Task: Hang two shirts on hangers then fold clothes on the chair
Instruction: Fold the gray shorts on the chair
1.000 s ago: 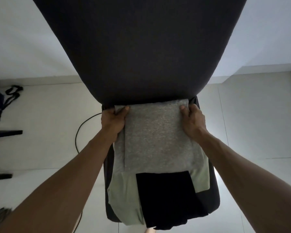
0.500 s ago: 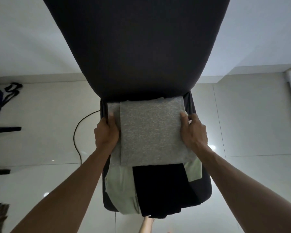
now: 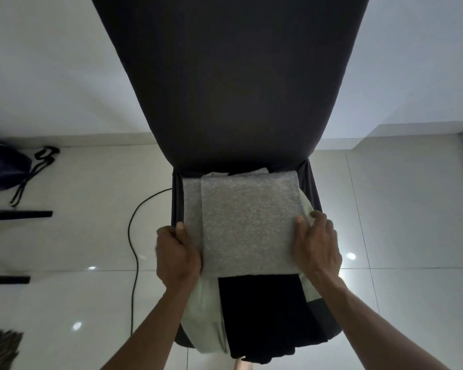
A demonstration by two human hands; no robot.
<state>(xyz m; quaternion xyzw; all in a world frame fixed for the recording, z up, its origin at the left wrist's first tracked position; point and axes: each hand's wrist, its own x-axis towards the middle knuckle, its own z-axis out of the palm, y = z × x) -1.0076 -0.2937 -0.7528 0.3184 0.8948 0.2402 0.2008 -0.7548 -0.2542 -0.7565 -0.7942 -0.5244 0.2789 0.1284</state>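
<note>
Off to the left of the left hand we see a black cable (image 3: 133, 237) lying on the glossy pale floor tiles (image 3: 412, 209), curving from the chair's side toward us. Farther left, well apart from both hands, a dark drawstring bag (image 3: 4, 166) sits by the wall, its black cords (image 3: 38, 169) trailing over the tiles. Below it we note two dark flat edges (image 3: 19, 214) coming in from the left border; we cannot tell what they belong to. At the lower left corner, a striped, blurred object (image 3: 0, 345). Beyond the hands, a plain white wall (image 3: 51, 62) meets the floor. Bright light spots (image 3: 351, 255) reflect just right of the right hand.
</note>
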